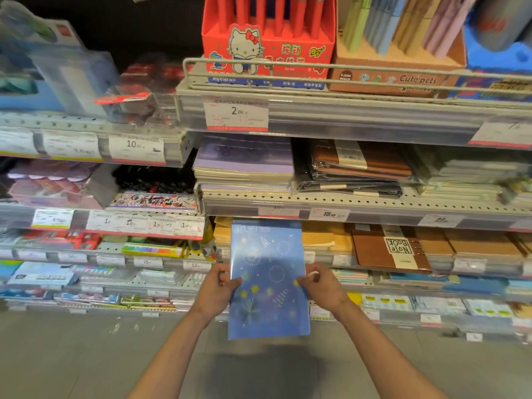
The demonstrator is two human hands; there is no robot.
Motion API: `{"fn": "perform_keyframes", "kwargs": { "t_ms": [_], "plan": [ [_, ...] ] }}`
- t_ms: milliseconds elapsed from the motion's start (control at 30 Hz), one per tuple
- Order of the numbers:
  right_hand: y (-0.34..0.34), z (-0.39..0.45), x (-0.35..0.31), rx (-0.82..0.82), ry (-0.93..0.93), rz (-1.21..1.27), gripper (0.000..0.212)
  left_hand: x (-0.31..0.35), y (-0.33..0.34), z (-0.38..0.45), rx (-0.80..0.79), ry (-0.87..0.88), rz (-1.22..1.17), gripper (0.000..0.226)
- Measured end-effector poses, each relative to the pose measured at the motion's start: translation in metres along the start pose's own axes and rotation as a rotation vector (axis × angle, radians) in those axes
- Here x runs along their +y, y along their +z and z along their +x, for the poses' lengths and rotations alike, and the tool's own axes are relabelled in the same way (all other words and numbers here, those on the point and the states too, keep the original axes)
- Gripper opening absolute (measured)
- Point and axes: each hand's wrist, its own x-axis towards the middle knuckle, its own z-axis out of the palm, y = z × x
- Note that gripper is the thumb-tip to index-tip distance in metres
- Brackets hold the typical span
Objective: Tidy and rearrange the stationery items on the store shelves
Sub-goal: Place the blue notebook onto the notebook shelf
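A blue notebook (267, 272) with a firework and flower print hangs in front of the shelves, held flat-on toward me. My left hand (220, 286) pinches its left edge, thumb on the cover. My right hand (319, 283) pinches its right edge the same way. The notebook's top edge reaches the shelf rail with the price tags (329, 215). Behind it lies a stack of yellow-orange notebooks (325, 237). One shelf higher sits a pile of purple notebooks (244, 165).
Brown "Note Book" binders (397, 249) lie to the right. Wrapped brown and black notebooks (357, 165) sit beside the purple pile. On top stand a red Hello Kitty pen box (267, 50) and a "Cute pets" box (397, 73). Grey floor (86, 355) lies below.
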Motion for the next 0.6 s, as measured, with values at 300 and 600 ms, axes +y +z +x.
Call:
{"fn": "perform_keyframes", "kwargs": {
  "t_ms": [300,600],
  "plan": [
    [0.007,-0.05,-0.001,-0.004,-0.112,-0.064,0.021,-0.012,-0.023,-0.036,-0.107,0.136,0.015,0.015],
    [0.005,-0.081,-0.041,0.119,-0.277,0.04,0.009,0.032,-0.052,-0.054,-0.105,0.337,0.016,0.012]
  ]
}}
